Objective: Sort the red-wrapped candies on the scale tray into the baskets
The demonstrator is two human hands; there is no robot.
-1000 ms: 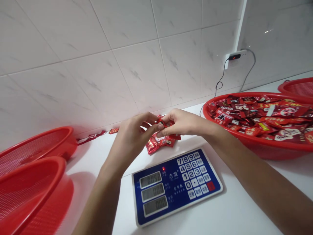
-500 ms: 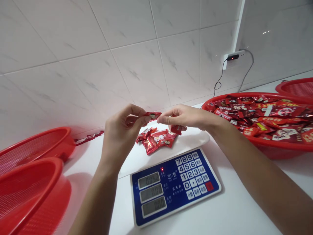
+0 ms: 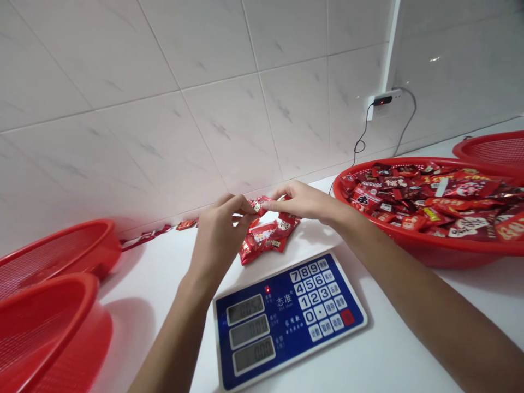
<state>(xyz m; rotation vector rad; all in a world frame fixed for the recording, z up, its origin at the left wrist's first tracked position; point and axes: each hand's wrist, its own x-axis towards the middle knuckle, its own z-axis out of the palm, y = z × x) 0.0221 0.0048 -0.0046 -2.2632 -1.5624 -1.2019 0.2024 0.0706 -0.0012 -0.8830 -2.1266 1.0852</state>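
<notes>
A small red snack packet (image 3: 259, 206) is held above the scale's white pan (image 3: 309, 236). My left hand (image 3: 226, 226) pinches its left end between thumb and fingertips. At the other end, the thumb and fingers of my right hand (image 3: 301, 202) close on the same packet. Several red wrapped packets (image 3: 264, 237) lie in a small heap on the pan, just under both hands. In front of the pan is the blue keypad panel of the electronic scale (image 3: 292, 314), its red light lit. Part of the heap is hidden behind my left hand.
A large red basket (image 3: 409, 236) full of red packets stands at the right, with another red basket (image 3: 487, 143) behind it. Two more red baskets (image 3: 102, 240) are at the left. Loose packets (image 3: 152, 233) lie along the wall, near a cabled power strip (image 3: 385, 101).
Both hands have lowered slightly toward the pan with the packet between them. The second packet that showed beneath my right hand is now lower, against the heap. The view has shifted slightly.
</notes>
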